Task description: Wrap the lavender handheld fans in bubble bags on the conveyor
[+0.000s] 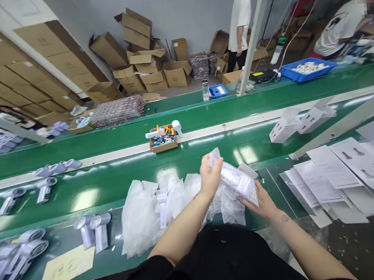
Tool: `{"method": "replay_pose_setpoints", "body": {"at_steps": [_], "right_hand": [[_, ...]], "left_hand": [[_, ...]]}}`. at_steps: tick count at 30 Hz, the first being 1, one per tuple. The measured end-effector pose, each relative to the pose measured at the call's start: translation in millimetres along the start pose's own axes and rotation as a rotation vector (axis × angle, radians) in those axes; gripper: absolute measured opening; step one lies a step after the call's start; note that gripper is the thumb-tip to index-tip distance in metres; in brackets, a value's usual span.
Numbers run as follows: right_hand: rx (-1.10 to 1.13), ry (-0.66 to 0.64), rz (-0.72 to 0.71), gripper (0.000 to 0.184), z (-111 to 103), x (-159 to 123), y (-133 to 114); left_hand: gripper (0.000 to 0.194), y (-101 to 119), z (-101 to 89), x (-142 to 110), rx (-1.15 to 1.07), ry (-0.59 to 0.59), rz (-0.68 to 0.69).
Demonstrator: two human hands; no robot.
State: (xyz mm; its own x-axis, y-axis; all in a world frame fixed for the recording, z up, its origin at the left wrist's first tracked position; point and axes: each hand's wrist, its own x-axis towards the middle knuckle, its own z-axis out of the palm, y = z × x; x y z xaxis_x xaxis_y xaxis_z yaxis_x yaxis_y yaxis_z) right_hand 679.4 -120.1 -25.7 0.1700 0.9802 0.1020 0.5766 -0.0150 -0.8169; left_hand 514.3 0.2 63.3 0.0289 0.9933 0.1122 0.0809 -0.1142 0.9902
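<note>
Above the near edge of the bench I hold a bubble-wrapped package (238, 180) tilted between both hands. My left hand (210, 175) is closed round its upper left end, thumb on top. At the lower right end, my right hand (261, 202) grips the package with fingers beneath it. The wrap blurs what is inside, though it looks pale lavender. Below and left of my hands lie loose bubble-wrap bags (137, 219), with a lavender handheld device (162, 205) with a round head among them. Two similar lavender devices (100, 232) rest farther left.
More lavender devices (19, 256) pile up at left, near a yellow sheet (68, 267). Flat white printed boxes (331, 173) are stacked at right. A small carton (164, 146) of parts stands ahead on the green conveyor (119, 178). Two people work beyond, by a blue tray (309, 74).
</note>
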Motion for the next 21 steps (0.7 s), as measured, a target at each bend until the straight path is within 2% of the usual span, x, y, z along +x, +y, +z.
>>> {"method": "replay_pose_setpoints", "body": {"at_steps": [2,4,7,9,13,14,17,18,19,21], "right_hand": [[-0.042,0.046,-0.097,0.047,10,4,9],[-0.105,0.093,-0.18,0.046,16,7,19],[-0.154,0.148,-0.223,0.046,17,3,28],[-0.163,0.159,-0.236,0.043,17,-1,28],[-0.153,0.152,-0.247,0.037,29,1,18],[-0.146,0.139,-0.251,0.041,34,5,15],[-0.123,0.132,-0.26,0.054,49,12,12],[-0.118,0.149,-0.253,0.055,51,12,13],[-0.112,0.174,-0.237,0.054,52,12,14],[-0.094,0.201,-0.212,0.051,50,8,18]], "left_hand": [[0.021,-14,3.1,-2,0.238,0.041,0.249],[0.017,-23,3.9,-5,0.449,0.019,0.5],[0.017,-16,6.0,-8,0.714,-0.216,0.786],[0.013,-2,9.4,-8,0.889,-0.356,0.871],[0.012,15,21.0,-8,1.157,-0.346,0.748],[0.011,14,25.0,-10,1.18,-0.396,0.746],[0.009,2,36.4,-17,1.134,-0.682,0.835],[0.01,-3,38.8,-18,1.109,-0.737,0.808],[0.011,-7,40.1,-18,1.09,-0.746,0.736],[0.016,-15,39.1,-17,1.054,-0.692,0.536]]}}
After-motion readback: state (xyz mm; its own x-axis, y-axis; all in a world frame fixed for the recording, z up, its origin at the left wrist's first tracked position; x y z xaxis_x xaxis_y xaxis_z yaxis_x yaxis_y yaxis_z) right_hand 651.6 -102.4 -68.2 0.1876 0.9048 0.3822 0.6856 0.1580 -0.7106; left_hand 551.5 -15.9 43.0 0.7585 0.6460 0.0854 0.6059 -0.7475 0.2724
